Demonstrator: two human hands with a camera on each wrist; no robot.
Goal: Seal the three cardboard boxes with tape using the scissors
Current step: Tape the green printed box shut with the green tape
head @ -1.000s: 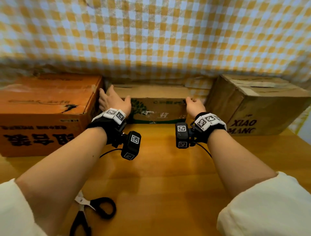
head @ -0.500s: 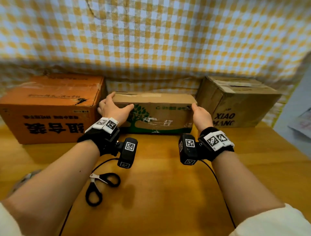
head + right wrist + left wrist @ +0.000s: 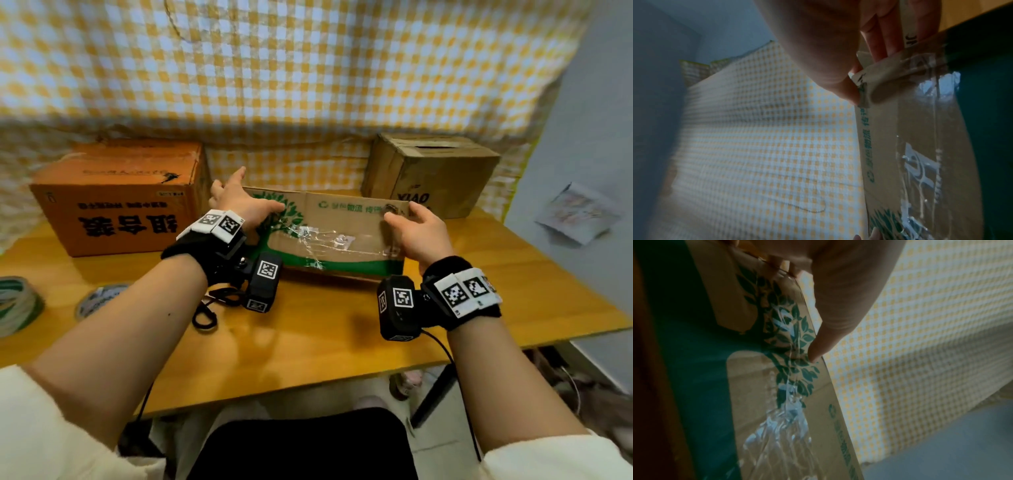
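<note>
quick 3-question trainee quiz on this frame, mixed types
1. True or false: the scissors are in the right hand.
2. Which box do both hands hold? A orange box B green-print box C brown box
3. Fill in: the tape rolls lie on the table's ___ side.

Key: 1 false; 2 B, the left hand and right hand grip its ends; 3 left.

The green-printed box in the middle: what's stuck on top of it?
Crinkled clear tape runs along the green-printed box. The left hand and right hand grip its ends, hiding the corners. Its inside is hidden.
</note>
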